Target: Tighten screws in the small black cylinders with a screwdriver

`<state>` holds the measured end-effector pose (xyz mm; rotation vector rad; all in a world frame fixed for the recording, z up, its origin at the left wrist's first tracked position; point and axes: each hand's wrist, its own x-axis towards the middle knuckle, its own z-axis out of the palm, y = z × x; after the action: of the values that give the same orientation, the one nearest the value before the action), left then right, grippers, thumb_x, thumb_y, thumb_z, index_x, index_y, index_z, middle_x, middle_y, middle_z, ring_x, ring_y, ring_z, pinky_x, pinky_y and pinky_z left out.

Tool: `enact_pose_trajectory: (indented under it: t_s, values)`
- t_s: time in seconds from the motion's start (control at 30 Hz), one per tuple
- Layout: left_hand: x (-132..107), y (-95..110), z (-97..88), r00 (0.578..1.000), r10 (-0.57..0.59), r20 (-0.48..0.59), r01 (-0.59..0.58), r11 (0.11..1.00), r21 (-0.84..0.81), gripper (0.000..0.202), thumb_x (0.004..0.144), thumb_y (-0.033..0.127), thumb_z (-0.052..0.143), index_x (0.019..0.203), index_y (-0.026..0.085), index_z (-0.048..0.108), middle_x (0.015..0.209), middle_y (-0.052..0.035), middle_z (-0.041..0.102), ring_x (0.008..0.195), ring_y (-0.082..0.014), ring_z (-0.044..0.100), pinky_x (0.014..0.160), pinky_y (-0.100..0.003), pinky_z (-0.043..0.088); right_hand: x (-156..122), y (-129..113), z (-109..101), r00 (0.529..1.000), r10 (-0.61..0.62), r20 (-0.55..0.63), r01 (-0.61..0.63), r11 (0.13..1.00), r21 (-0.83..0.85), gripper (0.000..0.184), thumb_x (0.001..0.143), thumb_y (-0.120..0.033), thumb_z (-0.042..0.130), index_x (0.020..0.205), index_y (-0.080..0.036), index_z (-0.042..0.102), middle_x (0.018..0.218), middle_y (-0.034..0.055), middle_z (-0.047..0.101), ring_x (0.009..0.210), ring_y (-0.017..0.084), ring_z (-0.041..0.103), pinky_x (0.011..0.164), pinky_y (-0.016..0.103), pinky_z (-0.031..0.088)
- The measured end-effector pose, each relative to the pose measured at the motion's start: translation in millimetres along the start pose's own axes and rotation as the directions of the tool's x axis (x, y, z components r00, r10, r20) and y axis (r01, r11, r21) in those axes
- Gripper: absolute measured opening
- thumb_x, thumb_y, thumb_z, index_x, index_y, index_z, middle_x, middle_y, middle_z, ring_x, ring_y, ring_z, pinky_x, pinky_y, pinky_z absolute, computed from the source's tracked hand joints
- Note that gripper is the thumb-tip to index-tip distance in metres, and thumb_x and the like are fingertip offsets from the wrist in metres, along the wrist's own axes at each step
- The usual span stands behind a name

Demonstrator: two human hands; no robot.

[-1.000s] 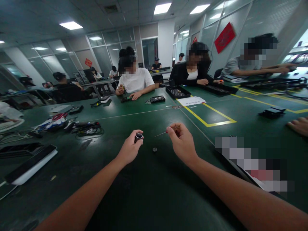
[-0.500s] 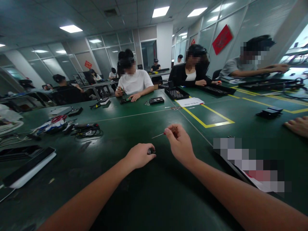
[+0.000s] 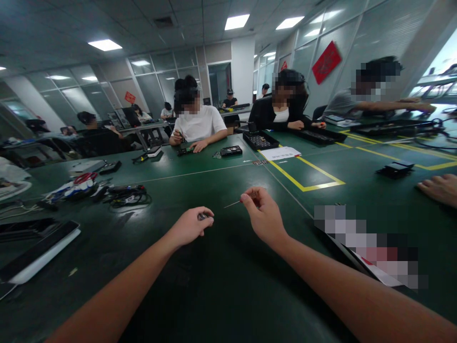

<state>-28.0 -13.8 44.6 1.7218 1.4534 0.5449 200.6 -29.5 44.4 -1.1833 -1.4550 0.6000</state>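
My left hand (image 3: 189, 225) hovers just above the green table (image 3: 214, 286) with its fingers pinched round a small dark round part (image 3: 203, 216). My right hand (image 3: 262, 214) is closed on a thin screwdriver (image 3: 233, 204), whose metal shaft points left toward the left hand. The two hands are about a hand's width apart. The spot of table between them is bare.
A black-and-white flat device (image 3: 39, 250) lies at the left edge. Cables and tools (image 3: 107, 190) sit beyond it. A blurred flat item (image 3: 364, 243) lies at my right. Another person's hand (image 3: 439, 188) rests at the far right. Several people sit across the table.
My left hand dropped onto the small black part that lay on the table, took it up and drew back left. The right hand stayed almost still with the screwdriver.
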Motion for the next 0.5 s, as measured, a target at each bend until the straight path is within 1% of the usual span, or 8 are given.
enact_pose_trajectory:
  t_s: [0.07,0.13,0.2,0.3,0.4,0.43,0.47,0.5]
  values:
    - [-3.9,-7.5,-12.6,0.998,-0.045,-0.037,0.04,0.992,-0.121,0.032,0.082,0.038,0.063,0.105,0.017,0.069,0.083,-0.0044,0.066,0.057,-0.0124,0.055,0.051,-0.023,0.037,0.2,1.1,0.3,1.0,0.001,0.004,-0.001,1.0,-0.005,0.019,0.094,-0.041,0.055,0.092,-0.022,0.06,0.082,0.0028,0.067,0.072,0.019,0.061,0.068,0.032,0.045]
    - [-9.3,-16.4,-27.3,0.991,-0.107,-0.082,0.081,0.958,-0.276,0.031,0.082,0.038,0.064,0.104,0.016,0.069,0.084,-0.0043,0.064,0.059,-0.0114,0.054,0.048,-0.02,0.033,0.2,2.2,0.7,1.0,-0.006,0.012,0.006,1.0,-0.001,0.02,0.094,-0.041,0.055,0.093,-0.022,0.06,0.082,0.003,0.067,0.073,0.019,0.061,0.068,0.033,0.046]
    - [-16.1,-26.4,-43.7,0.976,-0.171,-0.133,0.092,0.883,-0.46,0.029,0.081,0.036,0.066,0.102,0.015,0.067,0.082,-0.0028,0.06,0.059,-0.0109,0.053,0.046,-0.019,0.032,0.0,2.9,1.3,1.0,-0.011,0.021,0.011,1.0,0.007,0.02,0.094,-0.041,0.055,0.093,-0.022,0.06,0.083,0.003,0.068,0.074,0.019,0.062,0.069,0.033,0.046]
    - [-29.5,-40.9,-70.1,0.938,-0.279,-0.206,0.068,0.731,-0.679,0.019,0.081,0.03,0.066,0.093,0.015,0.062,0.079,-0.0004,0.056,0.056,-0.0104,0.051,0.043,-0.018,0.035,-0.5,3.3,2.0,0.999,-0.01,0.031,0.009,1.0,0.012,0.02,0.094,-0.042,0.055,0.092,-0.023,0.06,0.083,0.0032,0.068,0.075,0.02,0.063,0.07,0.034,0.047]
    - [-48.0,-49.5,-95.0,0.878,-0.382,-0.288,0.019,0.629,-0.777,0.005,0.085,0.02,0.061,0.085,0.016,0.057,0.074,0.0012,0.053,0.054,-0.0097,0.048,0.043,-0.018,0.039,-0.8,3.5,2.4,0.999,-0.003,0.036,0.003,1.0,0.004,0.02,0.094,-0.041,0.055,0.092,-0.022,0.06,0.082,0.0031,0.068,0.075,0.02,0.063,0.069,0.033,0.047]
    - [-55.1,-50.2,-102.2,0.873,-0.38,-0.306,-0.009,0.614,-0.789,0.001,0.086,0.017,0.058,0.087,0.016,0.058,0.074,0.0017,0.053,0.054,-0.0094,0.048,0.045,-0.018,0.041,-0.8,3.6,2.5,0.999,-0.001,0.039,0.001,1.0,0.002,0.019,0.094,-0.041,0.055,0.092,-0.022,0.06,0.082,0.003,0.068,0.075,0.02,0.063,0.069,0.033,0.047]
    - [-62.4,-49.9,-108.7,0.851,-0.4,-0.341,-0.023,0.62,-0.784,0.004,0.086,0.015,0.056,0.088,0.016,0.06,0.072,0.0019,0.053,0.053,-0.0094,0.047,0.045,-0.018,0.042,-0.7,3.8,2.6,0.999,0.0,0.041,0.0,1.0,0.001,0.019,0.094,-0.041,0.055,0.092,-0.022,0.06,0.082,0.0028,0.068,0.074,0.02,0.063,0.069,0.033,0.047]
    - [-69.7,-48.8,-114.5,0.811,-0.428,-0.398,-0.029,0.652,-0.758,0.008,0.086,0.014,0.054,0.089,0.016,0.062,0.071,0.0015,0.053,0.053,-0.0098,0.046,0.045,-0.019,0.043,-0.6,3.9,2.7,0.999,0.0,0.042,0.0,1.0,0.002,0.019,0.093,-0.041,0.055,0.092,-0.022,0.06,0.082,0.0027,0.067,0.074,0.02,0.062,0.069,0.033,0.047]
